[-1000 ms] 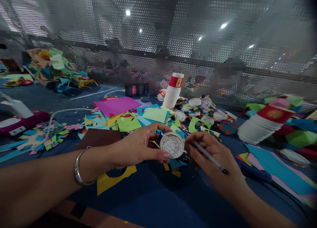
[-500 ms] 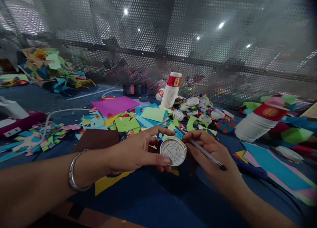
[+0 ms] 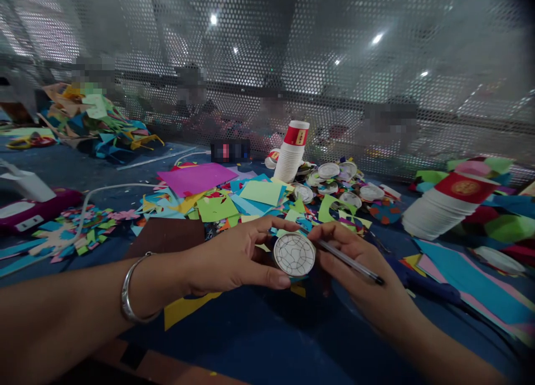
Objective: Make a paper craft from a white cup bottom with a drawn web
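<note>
My left hand [image 3: 240,257], with a silver bangle on its wrist, is closed around a small round white paper-cup base [image 3: 295,254]. Its raised rim encloses a white face marked with crossing curved dark lines. In my right hand [image 3: 368,259] a clear-barrelled pen [image 3: 351,261] is gripped between thumb and fingers. The pen's dark end points down towards my wrist; its other end reaches just behind the cup base's upper edge. My right fingertips are close to the base's right rim, and whether they touch it I cannot tell.
Coloured paper sheets [image 3: 217,208] and scraps cover the table ahead, with cut cup bases [image 3: 328,170] heaped behind. Stacked paper cups [image 3: 288,161] stand at the back; another stack [image 3: 434,209] leans right. A dark blue corded tool [image 3: 430,284] lies right, a purple power strip [image 3: 45,213] left.
The cup base has shifted slightly and turned in my left fingers, so its drawn lines lie differently. My right hand still holds the pen. The whole view has moved a little.
</note>
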The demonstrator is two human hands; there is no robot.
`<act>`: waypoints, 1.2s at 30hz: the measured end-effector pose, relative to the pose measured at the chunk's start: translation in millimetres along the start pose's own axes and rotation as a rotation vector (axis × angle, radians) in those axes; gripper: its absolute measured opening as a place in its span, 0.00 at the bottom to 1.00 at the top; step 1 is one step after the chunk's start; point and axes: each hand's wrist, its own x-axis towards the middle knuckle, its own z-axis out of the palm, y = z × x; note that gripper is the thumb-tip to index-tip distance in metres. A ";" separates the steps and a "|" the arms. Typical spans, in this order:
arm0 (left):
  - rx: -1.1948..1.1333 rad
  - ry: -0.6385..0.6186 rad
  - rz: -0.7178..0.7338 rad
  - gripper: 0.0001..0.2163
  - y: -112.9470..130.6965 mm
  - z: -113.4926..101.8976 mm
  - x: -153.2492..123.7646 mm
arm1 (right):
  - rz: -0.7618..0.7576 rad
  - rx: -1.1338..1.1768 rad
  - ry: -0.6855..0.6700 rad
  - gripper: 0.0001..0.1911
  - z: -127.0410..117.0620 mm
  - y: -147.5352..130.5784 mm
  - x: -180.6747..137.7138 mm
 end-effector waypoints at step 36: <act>1.159 -0.077 0.124 0.26 8.5 3.6 -14.7 | -0.048 -0.194 0.185 0.08 -11.7 -4.4 8.6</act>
